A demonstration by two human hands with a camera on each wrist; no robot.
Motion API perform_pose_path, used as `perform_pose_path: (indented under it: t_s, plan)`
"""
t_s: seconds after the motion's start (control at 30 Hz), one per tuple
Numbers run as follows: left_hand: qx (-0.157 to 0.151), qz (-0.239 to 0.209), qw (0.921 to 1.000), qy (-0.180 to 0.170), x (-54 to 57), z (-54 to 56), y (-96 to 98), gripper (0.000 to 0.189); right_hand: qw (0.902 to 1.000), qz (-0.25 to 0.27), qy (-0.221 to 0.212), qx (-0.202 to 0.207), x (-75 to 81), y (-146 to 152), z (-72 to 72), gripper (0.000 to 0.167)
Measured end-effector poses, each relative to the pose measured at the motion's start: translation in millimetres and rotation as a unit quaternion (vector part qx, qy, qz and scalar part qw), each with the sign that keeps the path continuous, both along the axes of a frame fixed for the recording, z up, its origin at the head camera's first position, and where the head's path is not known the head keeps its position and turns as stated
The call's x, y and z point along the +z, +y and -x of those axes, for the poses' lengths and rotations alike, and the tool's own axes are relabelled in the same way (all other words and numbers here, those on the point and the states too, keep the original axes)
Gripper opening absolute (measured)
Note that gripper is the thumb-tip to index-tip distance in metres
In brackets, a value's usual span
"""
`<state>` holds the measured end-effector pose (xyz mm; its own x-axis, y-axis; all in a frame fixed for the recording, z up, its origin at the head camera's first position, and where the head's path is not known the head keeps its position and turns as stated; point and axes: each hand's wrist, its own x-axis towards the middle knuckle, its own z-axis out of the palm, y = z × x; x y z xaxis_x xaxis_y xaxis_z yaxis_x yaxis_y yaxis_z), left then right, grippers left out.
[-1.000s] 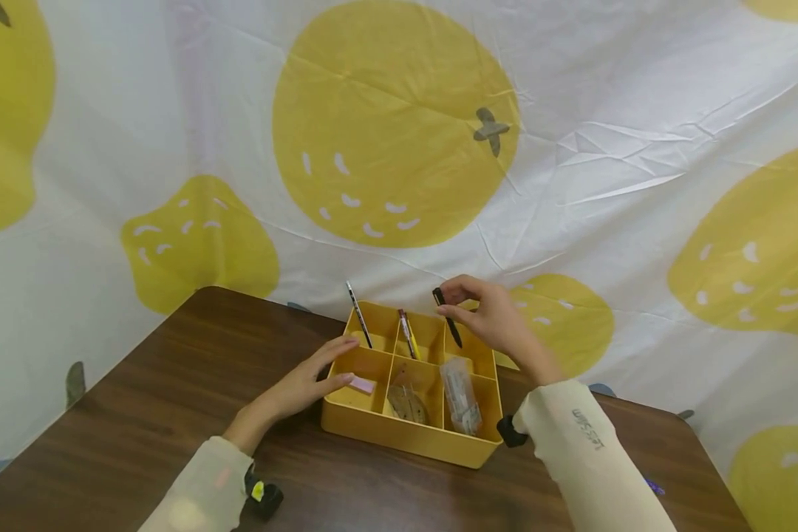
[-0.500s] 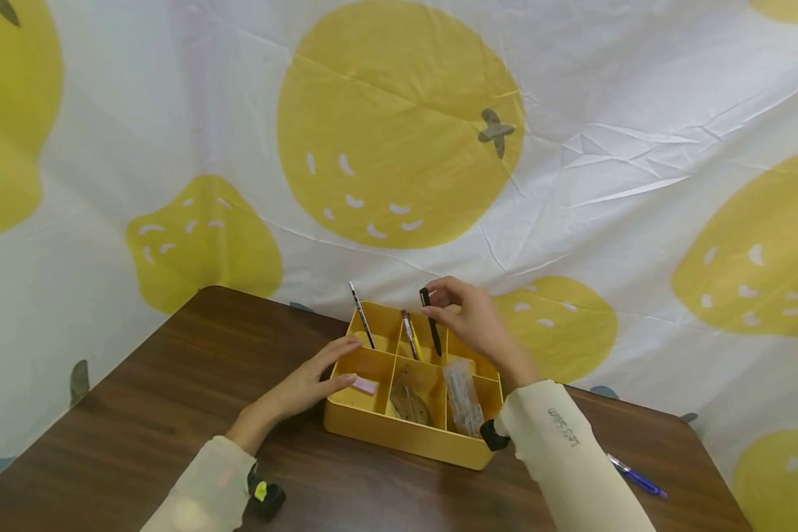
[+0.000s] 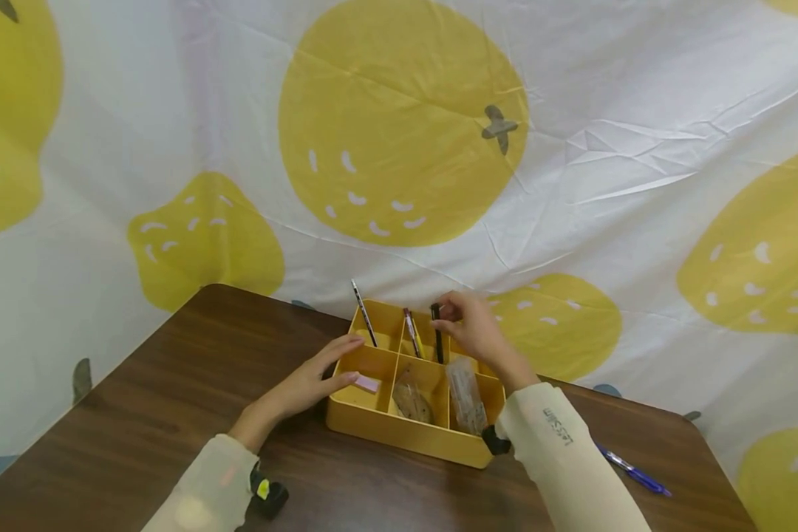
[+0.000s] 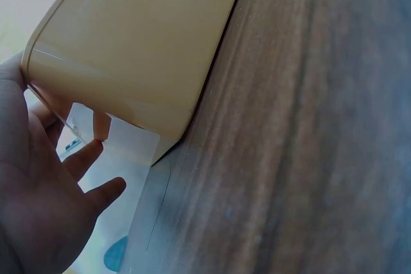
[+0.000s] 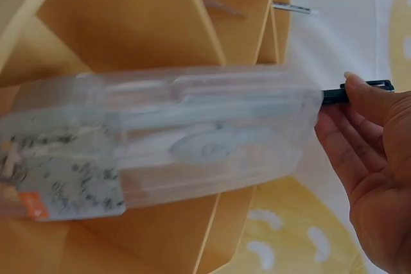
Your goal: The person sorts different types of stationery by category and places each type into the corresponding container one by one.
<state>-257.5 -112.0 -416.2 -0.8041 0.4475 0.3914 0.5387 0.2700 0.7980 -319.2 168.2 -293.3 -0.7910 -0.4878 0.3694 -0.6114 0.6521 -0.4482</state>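
A yellow divided organizer box [image 3: 408, 437] sits on the brown table. My left hand [image 3: 309, 380] holds its left wall, thumb and index finger reaching over the rim, other fingers outside. Beside the thumb tip lies a pink eraser [image 3: 367, 383]. My right hand [image 3: 472, 329] pinches a black pen [image 3: 437, 336] near its top, thumb against the clip. The pen stands nearly upright in the back middle compartment, beside a dark-red-topped pen [image 3: 410, 329]. A patterned pencil [image 3: 364, 314] leans in the back left compartment. In the right wrist view, a clear plastic case [image 5: 212, 139] covers the pen's lower part.
Front middle holds a brownish translucent item [image 3: 412, 403]; the clear case stands in the front right compartment. On the table, right of my right sleeve, lies a blue-purple pen [image 3: 638, 473]. A fruit-print curtain [image 3: 399, 133] hangs right behind the table.
My right hand has carried the black pen left from above the back right compartment and lowered it into the back middle one. The blue-purple pen has become visible. My left hand stays put.
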Motion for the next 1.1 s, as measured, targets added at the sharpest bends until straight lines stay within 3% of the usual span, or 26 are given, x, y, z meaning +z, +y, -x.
perform_pose_path:
  t_s: [0.2, 0.3, 0.47, 0.6, 0.7, 1.1]
  plan:
    - [0.009, 0.002, 0.9999, 0.003, 3.3, -1.4, 2.2, 0.056, 0.9999, -0.008, -0.012, -0.007, -10.9, 7, 2.2, 0.021]
    - [0.009, -0.001, 0.9999, -0.007, 14.7, -10.7, 3.7, 0.055, 0.9996, -0.024, -0.012, 0.004, -15.6, 8, 2.0, 0.013]
    - [0.003, -0.003, 1.0, -0.003, 28.5, -21.8, 4.6, 0.054, 0.999, -0.042, -0.007, 0.01, -19.3, 8, 2.0, 0.015]
    - [0.002, -0.004, 1.0, 0.003, 11.6, -9.9, 3.2, 0.055, 0.9986, -0.051, -0.001, 0.012, -21.3, 9, 3.4, 0.012]
    - [0.004, 0.004, 1.0, 0.003, -2.9, -0.4, 1.6, 0.057, 0.9984, -0.054, -0.009, 0.013, -24.7, 11, 4.2, 0.02]
    - [0.001, 0.005, 1.0, 0.0, 0.4, -3.0, 2.3, 0.059, 0.9995, -0.025, -0.012, -0.017, -31.9, 14, 4.1, 0.031]
